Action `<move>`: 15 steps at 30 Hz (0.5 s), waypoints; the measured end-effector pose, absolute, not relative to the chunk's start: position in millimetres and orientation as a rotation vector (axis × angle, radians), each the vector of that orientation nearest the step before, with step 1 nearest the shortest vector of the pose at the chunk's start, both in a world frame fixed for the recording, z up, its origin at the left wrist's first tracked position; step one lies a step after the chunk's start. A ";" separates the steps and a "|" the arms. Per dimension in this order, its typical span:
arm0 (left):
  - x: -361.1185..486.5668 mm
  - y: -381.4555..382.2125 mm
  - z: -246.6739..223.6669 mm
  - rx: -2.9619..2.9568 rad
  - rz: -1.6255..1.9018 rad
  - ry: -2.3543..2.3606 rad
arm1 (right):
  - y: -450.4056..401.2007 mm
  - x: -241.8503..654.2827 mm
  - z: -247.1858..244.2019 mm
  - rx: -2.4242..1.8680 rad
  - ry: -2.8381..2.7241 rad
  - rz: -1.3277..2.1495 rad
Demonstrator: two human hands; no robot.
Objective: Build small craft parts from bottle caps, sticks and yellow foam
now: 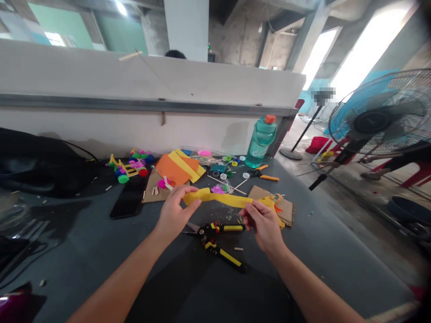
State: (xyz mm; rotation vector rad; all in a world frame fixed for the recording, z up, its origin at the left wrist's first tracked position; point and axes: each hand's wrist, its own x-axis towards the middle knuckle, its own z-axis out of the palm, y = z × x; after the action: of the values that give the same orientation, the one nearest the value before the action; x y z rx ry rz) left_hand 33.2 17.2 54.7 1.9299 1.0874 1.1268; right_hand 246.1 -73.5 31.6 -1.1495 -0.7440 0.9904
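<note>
A yellow strip [229, 199], paper or felt by its look, stretches between my two hands above the table. My left hand [177, 211] pinches its left end between thumb and fingers. At the other end, my right hand [264, 222] grips it the same way. Black and yellow pruning shears [215, 242] lie below the strip, blades toward the left and handles spread. Behind my left hand, orange sheets [173, 169] and a yellow sheet rest near a piece of cardboard. A yellow cut-out piece [276, 211] lies on cardboard by my right hand.
A teal water bottle [259, 142] stands at the back right, near orange-handled pliers [267, 174]. Coloured bottle caps and sticks litter the middle back. A phone [127, 202] and a small wheeled toy [128, 169] are at left. A standing fan [377, 121] is beyond the table's right edge.
</note>
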 end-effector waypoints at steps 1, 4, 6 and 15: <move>35.4 11.4 58.2 1.918 1.160 1.098 | -74.6 244.8 31.4 -1.140 -0.764 0.980; 47.6 -7.3 61.5 1.725 0.898 0.979 | -80.7 241.0 30.2 -1.196 -0.980 0.865; 56.8 -16.6 57.5 1.516 0.603 0.816 | -85.9 239.8 29.8 -1.256 -1.240 0.695; 66.6 -28.8 48.2 0.891 0.455 0.588 | -92.6 239.2 36.6 -1.201 -1.732 0.253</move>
State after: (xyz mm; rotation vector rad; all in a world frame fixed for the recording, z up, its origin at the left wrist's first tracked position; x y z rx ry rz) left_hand 66.6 -28.8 48.2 0.8912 0.5884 0.4552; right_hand 239.2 -92.6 36.6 -1.2007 -1.7321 0.2526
